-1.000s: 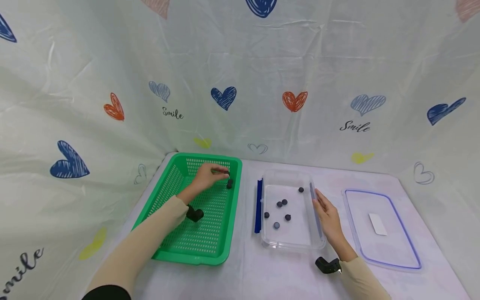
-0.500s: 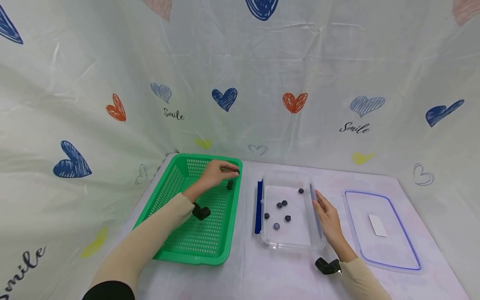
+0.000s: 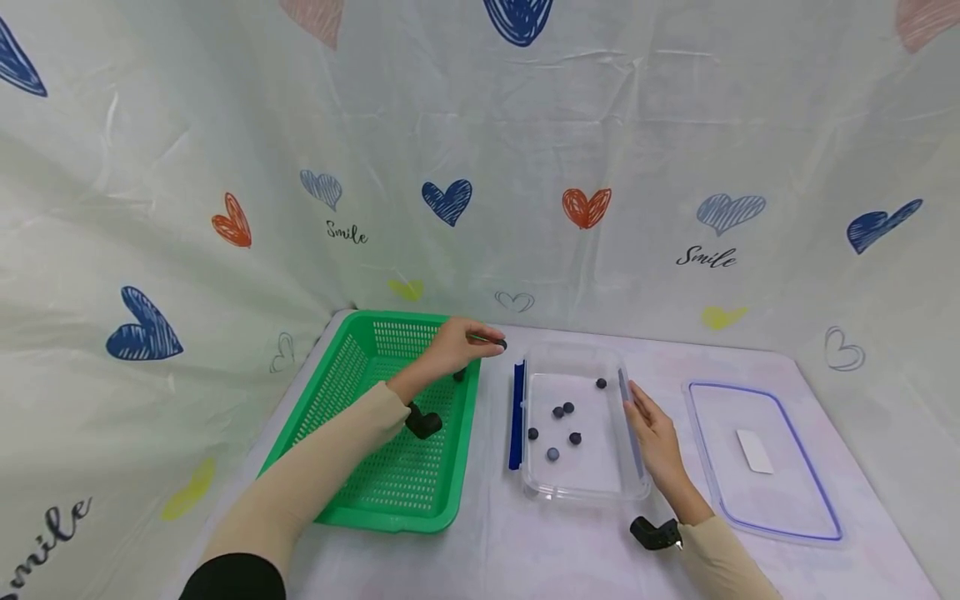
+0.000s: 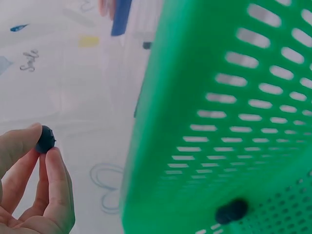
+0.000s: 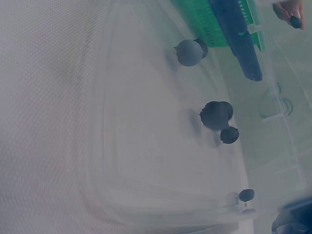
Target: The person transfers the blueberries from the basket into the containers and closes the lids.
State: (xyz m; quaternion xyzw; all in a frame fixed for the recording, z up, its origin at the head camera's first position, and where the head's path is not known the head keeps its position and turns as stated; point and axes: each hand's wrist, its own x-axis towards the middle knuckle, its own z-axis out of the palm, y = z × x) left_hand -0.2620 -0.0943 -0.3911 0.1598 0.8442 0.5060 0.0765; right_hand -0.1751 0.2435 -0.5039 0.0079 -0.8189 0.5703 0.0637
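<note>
My left hand pinches a dark blueberry between thumb and fingertips. In the head view it reaches across the right rim of the green basket, with the berry beyond that rim. Two more blueberries lie inside the basket, partly covered by the left hand in the head view. My right hand rests with fairly straight fingers against the right side of the clear plastic container, at its raised flap. Several blueberries are scattered on the container's floor.
A blue locking flap stands out on the container's left side. Further right lies the clear lid with a blue seal and a white label. A heart-printed sheet hangs behind the table.
My left hand has moved right with the pinched blueberry, from inside the basket to past its right rim. The right hand and the container have stayed in place.
</note>
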